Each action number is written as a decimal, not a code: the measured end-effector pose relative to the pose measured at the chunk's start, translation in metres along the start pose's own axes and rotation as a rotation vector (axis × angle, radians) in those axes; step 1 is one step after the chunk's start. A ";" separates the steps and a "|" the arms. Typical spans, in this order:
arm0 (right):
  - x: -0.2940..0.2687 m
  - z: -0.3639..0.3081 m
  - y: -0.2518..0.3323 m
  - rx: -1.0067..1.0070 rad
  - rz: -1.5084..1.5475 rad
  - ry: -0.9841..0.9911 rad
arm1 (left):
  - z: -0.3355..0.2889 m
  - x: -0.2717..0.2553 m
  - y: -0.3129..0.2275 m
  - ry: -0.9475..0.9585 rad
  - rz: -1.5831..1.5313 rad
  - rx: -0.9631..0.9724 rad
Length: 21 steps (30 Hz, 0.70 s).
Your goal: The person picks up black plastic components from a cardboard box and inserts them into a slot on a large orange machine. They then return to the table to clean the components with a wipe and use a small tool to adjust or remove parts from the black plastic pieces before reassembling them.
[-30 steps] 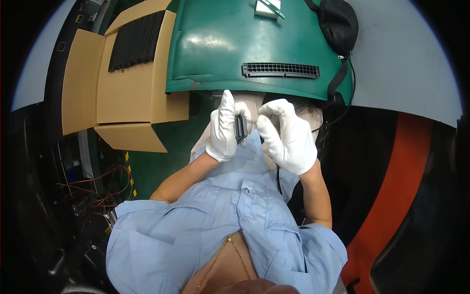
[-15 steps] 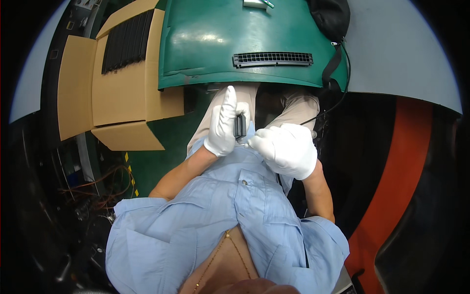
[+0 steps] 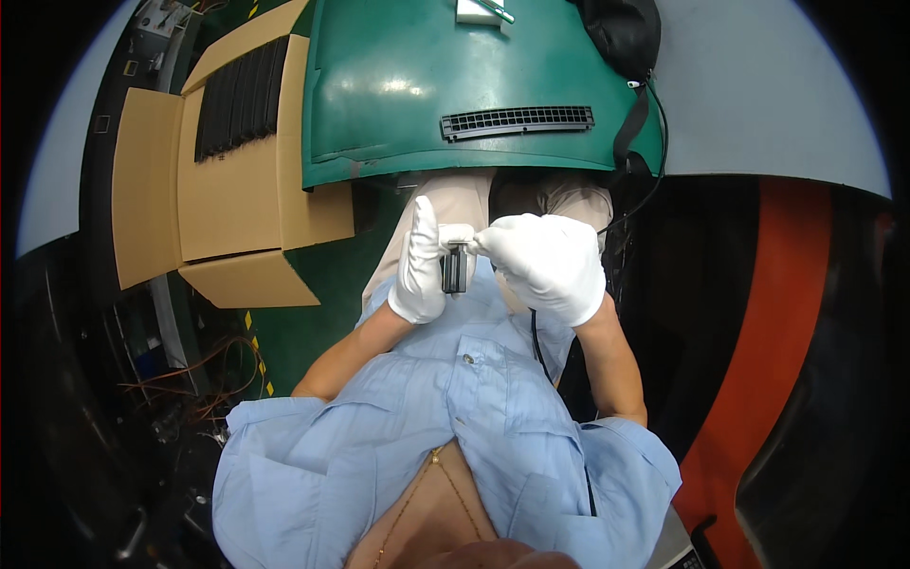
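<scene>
White gloves cover both my hands above my lap. In my left hand (image 3: 420, 268), thumb pointing up, is a dark ribbed plastic part (image 3: 455, 270), seen nearly end-on. My right hand (image 3: 548, 266) is closed into a fist with its fingertips against the upper end of that part. Whatever it grips is hidden by the glove; only a small pale bit shows at the fingertips. On the green-topped table (image 3: 379, 133) in front of me lies a black grille (image 3: 517, 121) with a grid of slots.
At the left, an open cardboard box (image 3: 227, 213) holds a row of black slatted parts (image 3: 242, 100). A small white block (image 3: 481, 11) with a green pen-like tool sits at the table's far side. A black bag (image 3: 621, 38) with strap and cable lies at the table's right.
My right hand has moved up from the lower end of the plastic part to its upper end. My left hand has shifted slightly down and left with the part.
</scene>
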State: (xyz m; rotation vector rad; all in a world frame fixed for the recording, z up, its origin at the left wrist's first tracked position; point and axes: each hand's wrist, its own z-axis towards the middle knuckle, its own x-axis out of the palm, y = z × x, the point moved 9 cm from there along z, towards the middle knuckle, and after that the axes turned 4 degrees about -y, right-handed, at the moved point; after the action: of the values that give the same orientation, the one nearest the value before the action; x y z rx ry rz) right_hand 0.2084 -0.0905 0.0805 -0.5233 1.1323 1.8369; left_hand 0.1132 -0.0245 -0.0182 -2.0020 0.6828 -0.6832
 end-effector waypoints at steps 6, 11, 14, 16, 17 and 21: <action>0.000 -0.003 -0.026 0.580 0.277 0.229 | -0.001 0.009 -0.018 0.112 -0.060 0.117; 0.020 0.004 -0.007 0.725 0.374 0.401 | 0.010 0.020 0.021 0.212 -0.337 0.065; 0.020 -0.005 -0.019 0.726 0.248 0.349 | 0.007 0.015 0.019 0.114 -0.214 0.112; 0.019 -0.011 -0.030 0.732 0.214 0.327 | 0.007 0.016 0.016 0.137 -0.132 0.258; 0.019 -0.012 -0.035 0.734 0.233 0.331 | 0.008 0.016 0.015 0.140 -0.055 0.373; 0.014 -0.016 -0.045 0.790 0.198 0.414 | 0.011 0.012 0.029 0.132 0.150 0.456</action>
State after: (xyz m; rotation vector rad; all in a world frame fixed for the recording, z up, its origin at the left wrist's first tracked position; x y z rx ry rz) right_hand 0.2381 -0.0893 0.0406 -0.3276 2.1102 1.2925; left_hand 0.1234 -0.0394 -0.0457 -1.4843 0.6765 -0.8040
